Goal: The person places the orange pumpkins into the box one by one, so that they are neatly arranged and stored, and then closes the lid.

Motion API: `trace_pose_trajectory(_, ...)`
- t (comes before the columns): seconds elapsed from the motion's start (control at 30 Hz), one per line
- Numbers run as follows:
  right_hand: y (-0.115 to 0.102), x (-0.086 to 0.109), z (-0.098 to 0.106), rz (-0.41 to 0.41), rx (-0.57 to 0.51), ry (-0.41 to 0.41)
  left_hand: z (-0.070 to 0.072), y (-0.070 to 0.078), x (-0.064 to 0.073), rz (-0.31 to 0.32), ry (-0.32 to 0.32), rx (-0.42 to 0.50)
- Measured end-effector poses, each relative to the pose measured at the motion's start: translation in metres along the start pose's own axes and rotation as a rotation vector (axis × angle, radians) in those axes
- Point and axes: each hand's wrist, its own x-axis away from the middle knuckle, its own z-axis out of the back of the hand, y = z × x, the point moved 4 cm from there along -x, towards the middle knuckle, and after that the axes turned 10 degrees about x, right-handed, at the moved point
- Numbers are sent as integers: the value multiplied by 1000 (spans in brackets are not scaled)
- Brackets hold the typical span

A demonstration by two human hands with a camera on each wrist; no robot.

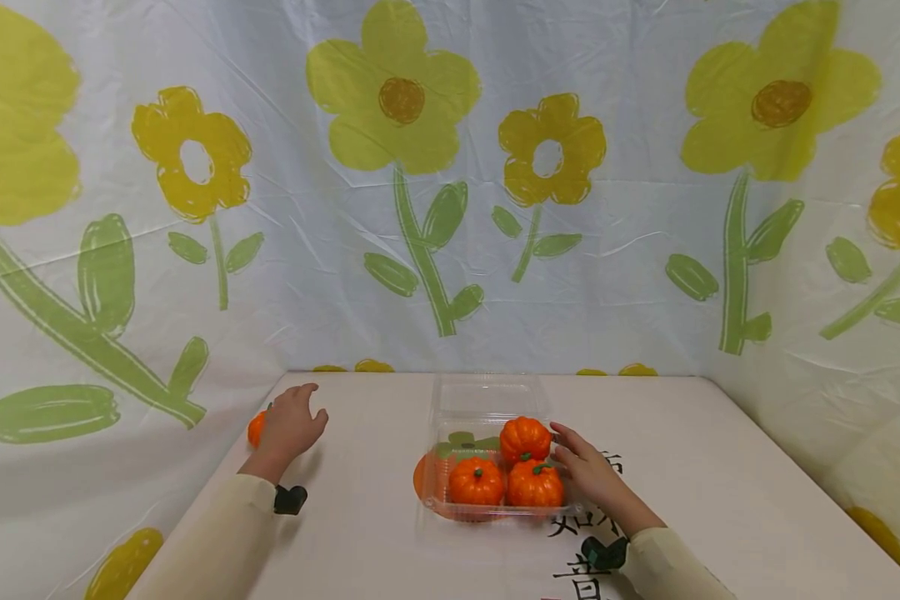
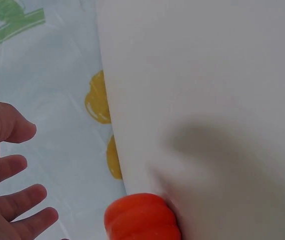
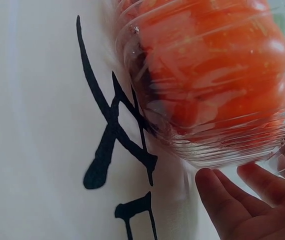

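A small orange toy pumpkin (image 1: pixel 256 430) sits at the table's left edge, partly hidden behind my left hand (image 1: pixel 292 423) in the head view. In the left wrist view that pumpkin (image 2: pixel 142 220) stands apart from the spread fingers of the hand (image 2: pixel 12 200), which holds nothing. Three more orange pumpkins with green stems, one of them at the back (image 1: pixel 525 439), lie inside a clear plastic clamshell box (image 1: pixel 495 509) with its lid (image 1: pixel 487 393) raised. My right hand (image 1: pixel 596 475) rests extended fingers against the box's right side; the right wrist view shows the fingertips (image 3: pixel 210 182) by its ribbed wall.
The pale table (image 1: pixel 360 517) bears black written characters (image 1: pixel 585 575) at the right and a printed orange and green design beneath the box. White cloth with yellow flowers (image 1: pixel 393 92) hangs around the table's back and sides.
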Motion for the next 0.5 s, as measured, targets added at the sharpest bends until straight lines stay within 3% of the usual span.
trace_pose_trajectory(0.23, 1, 0, 0, -8, -9, 1, 0, -16, 0, 35, 0, -4)
trace_pose_trajectory(0.5, 1, 0, 0, -9, -17, -5, 4, -31, 3, 23, 63, -10)
